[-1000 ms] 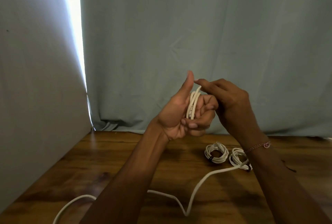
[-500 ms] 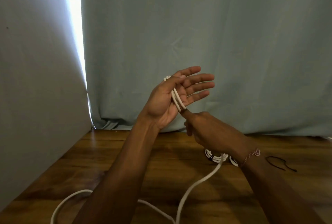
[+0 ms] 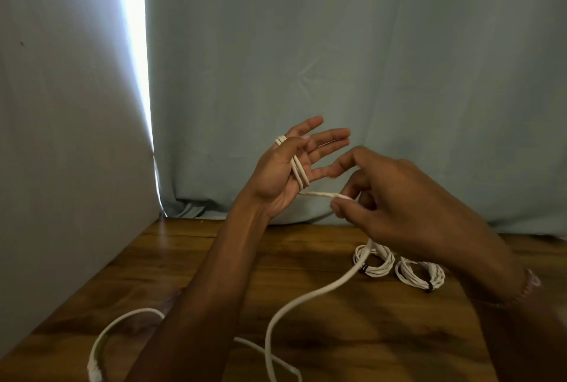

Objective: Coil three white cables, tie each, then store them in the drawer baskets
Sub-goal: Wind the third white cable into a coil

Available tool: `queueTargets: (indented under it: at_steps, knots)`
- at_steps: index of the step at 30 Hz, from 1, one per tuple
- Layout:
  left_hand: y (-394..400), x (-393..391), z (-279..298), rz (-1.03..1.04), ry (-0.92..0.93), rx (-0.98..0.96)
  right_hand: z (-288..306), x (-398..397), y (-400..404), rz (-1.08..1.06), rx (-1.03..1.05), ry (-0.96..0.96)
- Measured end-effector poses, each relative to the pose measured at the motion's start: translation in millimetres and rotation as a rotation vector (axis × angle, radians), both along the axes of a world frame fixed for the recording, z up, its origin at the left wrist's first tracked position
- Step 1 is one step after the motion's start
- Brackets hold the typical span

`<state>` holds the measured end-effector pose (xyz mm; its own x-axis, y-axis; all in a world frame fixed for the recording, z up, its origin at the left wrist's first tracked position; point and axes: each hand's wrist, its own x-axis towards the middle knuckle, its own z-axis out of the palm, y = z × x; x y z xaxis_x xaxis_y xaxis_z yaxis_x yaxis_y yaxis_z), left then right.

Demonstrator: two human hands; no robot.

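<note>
My left hand [image 3: 285,173] is raised with its palm up and fingers spread, and a few turns of a white cable [image 3: 299,171] run around it. My right hand [image 3: 395,197] pinches the same cable just right of the left palm. From there the cable drops to the wooden table [image 3: 190,262] and trails in loose loops toward the near edge, ending in a plug [image 3: 95,374] at the lower left. Two coiled white cables lie on the table at the right, one coil [image 3: 376,262] and a second coil [image 3: 420,274], each bound with a dark tie.
A pale blue curtain [image 3: 337,75] hangs behind the table. A light wall panel [image 3: 61,136] closes the left side, with a bright gap between it and the curtain. No drawer or baskets are in view.
My left hand has opened from a curled grip to flat, spread fingers. My right hand moved down under the left hand, then out to the right, drawing the cable with it.
</note>
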<state>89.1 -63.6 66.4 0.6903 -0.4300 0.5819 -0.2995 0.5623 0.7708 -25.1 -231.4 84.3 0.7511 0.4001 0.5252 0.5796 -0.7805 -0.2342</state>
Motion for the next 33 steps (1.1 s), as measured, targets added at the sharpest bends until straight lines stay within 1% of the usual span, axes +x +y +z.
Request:
queueTargets:
  at_steps: [5, 8, 9, 12, 14, 16, 19, 23, 27, 33]
  knots:
    - [-3, -2, -1, -0.014, 0.026, 0.04, 8, -10, -8, 0.134, 0.261, 0.083]
    - [-4, -5, -1, -0.04, 0.011, 0.123, 8, -5, -8, 0.162, 0.349, 0.002]
    - [-5, -7, -2, -0.039, 0.01, 0.154, 8, -2, -8, 0.145, 0.356, -0.072]
    - [-6, -11, -2, -0.014, -0.007, 0.262, 4, 10, -8, 0.068, 0.211, -0.464]
    - [-8, -12, -3, -0.058, 0.005, 0.323, 1, 20, -11, 0.03, 0.169, -0.674]
    - [-10, -13, -4, -0.12, 0.058, 0.388, 0, 26, -18, 0.013, 0.19, -0.814]
    - [-14, -17, -4, -0.259, 0.067, 0.463, -3, 35, -31, -0.013, 0.147, -0.928]
    - [-18, -20, -3, -0.352, 0.063, 0.518, -6, 47, -39, -0.067, 0.026, -1.005]
    - [-15, -19, -2, -0.404, 0.071, 0.532, -10, 54, -39, -0.006, -0.004, -1.055]
    - [-11, -22, 1, -0.532, 0.053, 0.525, -18, 72, -34, 0.026, 0.007, -0.979]
